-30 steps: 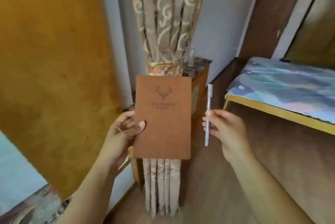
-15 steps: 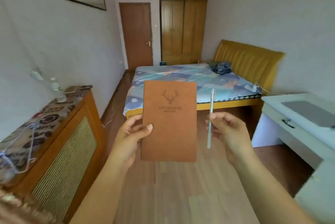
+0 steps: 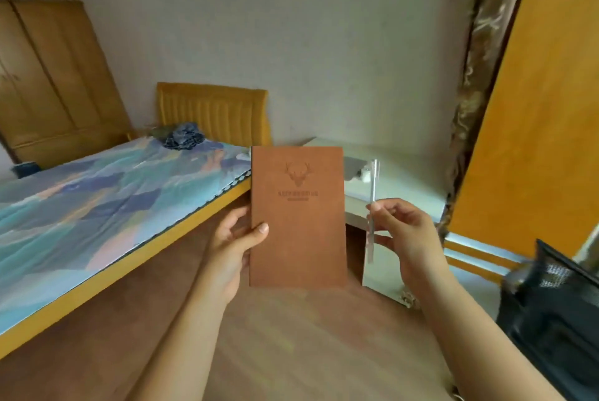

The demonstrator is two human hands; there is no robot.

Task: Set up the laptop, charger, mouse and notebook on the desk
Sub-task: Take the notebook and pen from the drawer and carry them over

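Left hand point(image 3: 234, 240): grips the brown notebook point(image 3: 297, 217) upright by its left edge, thumb on the cover.
Right hand point(image 3: 404, 233): pinches a pen point(image 3: 372, 203), held upright.
Desk point(image 3: 398, 186): white, behind both hands.

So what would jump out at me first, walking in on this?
The brown notebook with a deer emblem, held upright mid-frame by the left hand. Just right of it, the right hand pinches a pale pen upright. Behind them stand a white desk and, to the left, a bed with a colourful cover.
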